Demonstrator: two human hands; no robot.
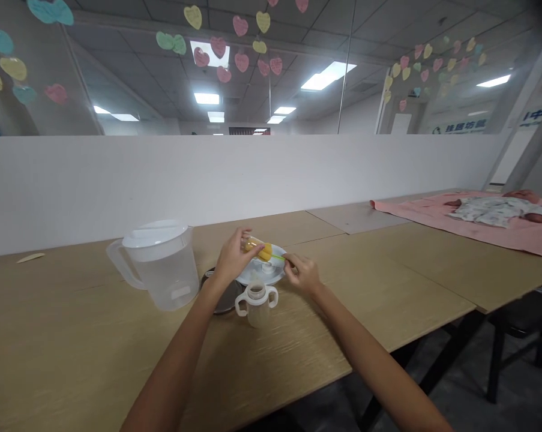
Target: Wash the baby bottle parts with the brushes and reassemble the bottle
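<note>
Fingers [293,260], right hand [304,274]: one green stick [277,257]; left hand [232,257]: one clear vessel [251,243]

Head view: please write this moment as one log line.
left hand: clear container | right hand: green stick | two-handled bottle: upright, uncapped

The single view looks from the person's head, forward and down along both forearms [365,342], with the hands [303,273] near mid-picture. It faces across the tabletop [370,288] to the white wall [261,177] beyond, wide enough to take in the glass panes [304,45] above it.
</note>
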